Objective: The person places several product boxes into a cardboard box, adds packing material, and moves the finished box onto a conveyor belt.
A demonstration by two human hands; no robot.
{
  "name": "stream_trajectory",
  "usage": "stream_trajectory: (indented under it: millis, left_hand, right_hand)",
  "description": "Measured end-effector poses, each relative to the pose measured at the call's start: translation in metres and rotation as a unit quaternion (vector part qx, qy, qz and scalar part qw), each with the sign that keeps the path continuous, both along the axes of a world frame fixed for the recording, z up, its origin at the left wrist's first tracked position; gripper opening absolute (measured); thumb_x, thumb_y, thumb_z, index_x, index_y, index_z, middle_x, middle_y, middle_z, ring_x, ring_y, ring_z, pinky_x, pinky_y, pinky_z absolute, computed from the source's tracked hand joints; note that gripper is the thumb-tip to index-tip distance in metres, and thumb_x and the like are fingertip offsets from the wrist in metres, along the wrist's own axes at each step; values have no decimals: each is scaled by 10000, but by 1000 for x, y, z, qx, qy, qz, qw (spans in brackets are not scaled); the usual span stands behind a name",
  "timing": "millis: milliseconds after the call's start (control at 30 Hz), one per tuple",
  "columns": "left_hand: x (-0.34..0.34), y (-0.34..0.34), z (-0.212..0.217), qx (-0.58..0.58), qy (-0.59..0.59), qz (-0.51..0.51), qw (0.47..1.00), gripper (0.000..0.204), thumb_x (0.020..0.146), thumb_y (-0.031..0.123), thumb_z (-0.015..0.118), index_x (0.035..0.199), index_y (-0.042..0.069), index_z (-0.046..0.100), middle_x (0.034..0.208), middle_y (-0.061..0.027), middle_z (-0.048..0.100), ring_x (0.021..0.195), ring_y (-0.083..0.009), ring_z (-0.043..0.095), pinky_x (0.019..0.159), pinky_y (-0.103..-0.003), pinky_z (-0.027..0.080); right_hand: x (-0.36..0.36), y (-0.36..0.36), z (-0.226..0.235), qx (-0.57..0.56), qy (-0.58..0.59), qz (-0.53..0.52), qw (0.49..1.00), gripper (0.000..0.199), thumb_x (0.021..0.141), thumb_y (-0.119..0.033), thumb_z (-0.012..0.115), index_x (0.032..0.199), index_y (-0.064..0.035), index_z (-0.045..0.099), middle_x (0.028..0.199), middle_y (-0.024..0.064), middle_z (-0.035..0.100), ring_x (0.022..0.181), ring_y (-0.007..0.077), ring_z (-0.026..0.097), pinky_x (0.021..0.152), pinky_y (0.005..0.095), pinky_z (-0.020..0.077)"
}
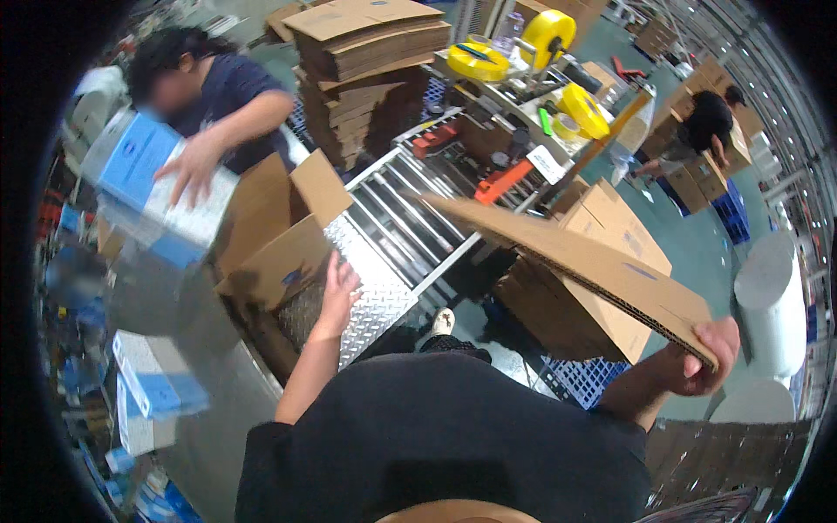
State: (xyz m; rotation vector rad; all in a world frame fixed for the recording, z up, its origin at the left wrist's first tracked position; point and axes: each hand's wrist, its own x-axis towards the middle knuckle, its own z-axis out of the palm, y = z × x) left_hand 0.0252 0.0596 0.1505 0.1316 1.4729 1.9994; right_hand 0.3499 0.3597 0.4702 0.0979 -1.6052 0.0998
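My right hand [711, 356] is closed on the near end of a flattened cardboard box [602, 266], which reaches out tilted over the gap beside the rollers. My left hand [338, 289] has its fingers apart and holds nothing. It is beside an open cardboard box [288, 253] with raised flaps and over a silver diamond-plate sheet [384, 305]. Across from me, a co-worker's hand [196, 170] rests on a blue and white package [148, 161] wrapped in clear plastic, next to that open box.
A roller conveyor [397, 196] runs away from the diamond plate. Flattened boxes are stacked [366, 44] behind it and more cardboard [602, 235] lies on the right. Yellow tape rolls [549, 37] sit on a machine. Blue-white packages [157, 375] lie on the grey table [218, 427] at left.
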Motion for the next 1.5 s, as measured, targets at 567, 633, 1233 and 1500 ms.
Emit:
stream_trajectory:
  millis: [567,633,1233,1500]
  left_hand:
    - [32,-178,16,-278,171,582,745,727,760,219,790,1282,51,314,1187,-112,423,1068,-208,458,943,-349,394]
    - [30,-154,40,-222,133,594,762,723,755,238,804,1272,43,338,1165,-109,440,1053,-199,466,933,-334,395]
    - [92,-2,110,-499,330,-387,702,712,683,223,735,1335,69,493,1325,-164,540,1159,-352,546,949,-392,453]
    - [66,25,47,-557,513,61,650,747,646,258,805,1324,194,495,1411,-138,406,1330,-360,347,1084,-476,318]
  right_hand:
    - [-243,-76,-239,82,-500,118,854,655,791,-372,684,1352,-129,448,1362,76,481,1317,332,384,1096,586,183]
    - [-233,-62,-270,132,-428,97,889,517,767,-311,704,1248,-185,564,1353,45,484,1304,293,395,1107,546,170]
    - [-297,-50,-284,336,-515,554,561,249,759,-341,684,730,-95,654,801,57,633,789,242,561,787,406,402]
    - [-342,51,-245,187,-616,235,728,448,855,-327,635,1230,-101,540,1214,88,594,1205,274,509,1061,608,254]
